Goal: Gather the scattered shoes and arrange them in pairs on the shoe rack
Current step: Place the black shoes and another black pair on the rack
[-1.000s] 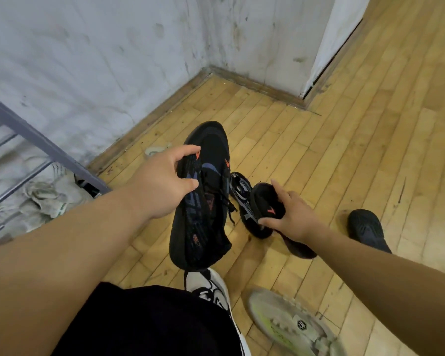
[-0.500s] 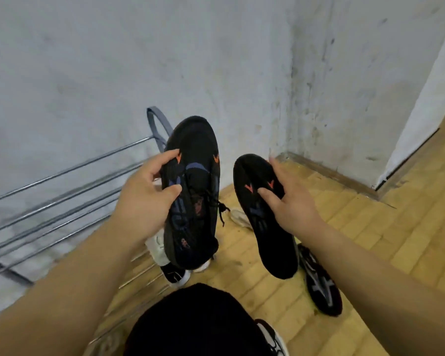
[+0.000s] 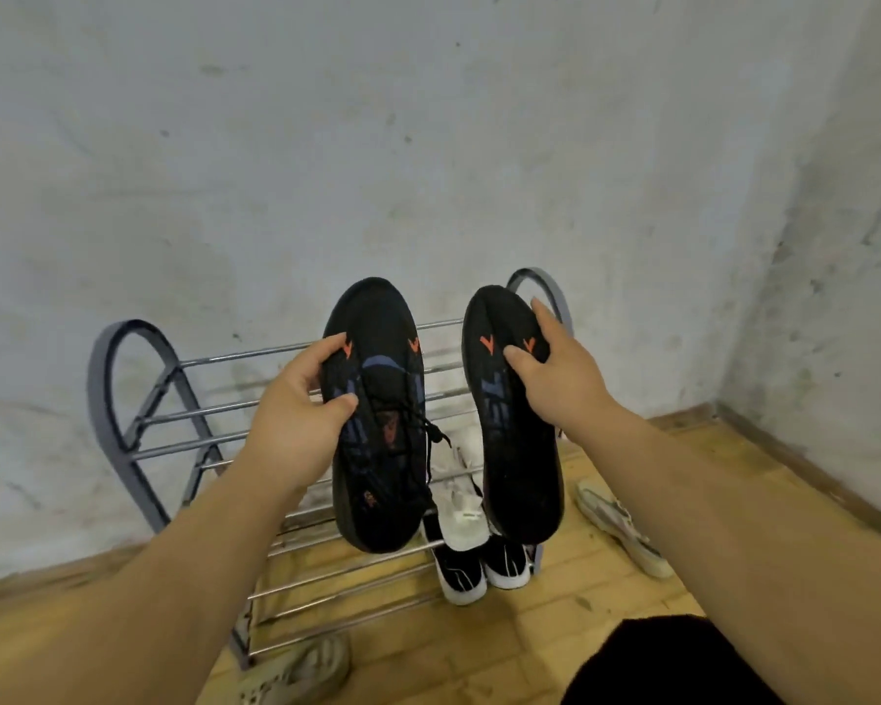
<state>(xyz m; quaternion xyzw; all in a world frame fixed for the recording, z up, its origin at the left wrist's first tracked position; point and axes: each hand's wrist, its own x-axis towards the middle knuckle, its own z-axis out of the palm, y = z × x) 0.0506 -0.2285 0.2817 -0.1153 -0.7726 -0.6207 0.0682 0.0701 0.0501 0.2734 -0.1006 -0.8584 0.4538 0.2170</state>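
Note:
I hold a pair of black sneakers with orange marks side by side in the air in front of the grey metal shoe rack. My left hand grips the left black sneaker at its side, laces dangling. My right hand grips the right black sneaker near its toe. Both shoes hang toe-up over the rack's upper bars. Behind them, white shoes lie on a middle tier and a black-and-white pair sits on the lowest tier at the right end.
A pale sneaker lies on the wooden floor right of the rack. Another pale shoe lies on the floor in front of the rack's left part. A stained white wall stands behind the rack, with a corner at the right.
My view turned from the floor to face the rack. My right hand lifted the second black sneaker off the floor, and both shoes now hang level over the rack.

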